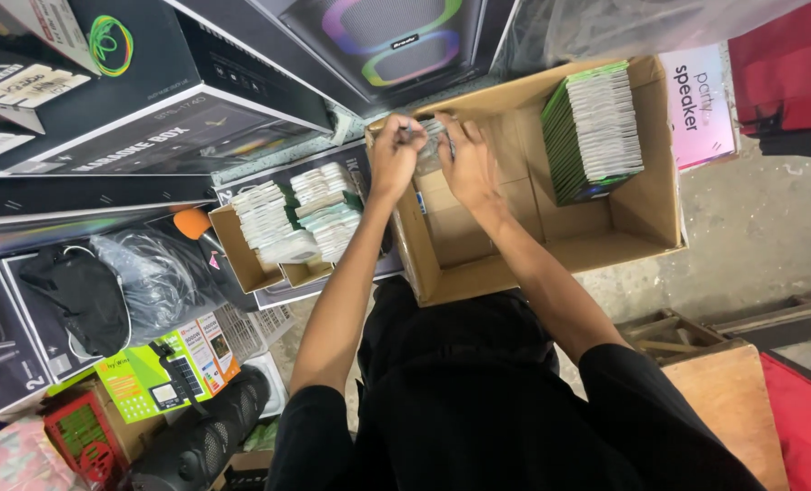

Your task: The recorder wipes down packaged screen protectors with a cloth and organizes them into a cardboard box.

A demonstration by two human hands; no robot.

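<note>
- Clear-wrapped small packet [428, 145] sits between both hands at the far-left corner of the big cardboard box [551, 245]
- left hand [395, 156] closed on the packet's left side, fingers curled
- right hand [467, 164] grips its right side
- green-and-white packs [596, 132] stand in a row in the box's right part
- smaller carton [242, 250] of similar packs lies just left

Even daylight, sharp, wide-angle edge distortion

Concrete floor [760, 227] bears an open cardboard box [646, 191]
</note>
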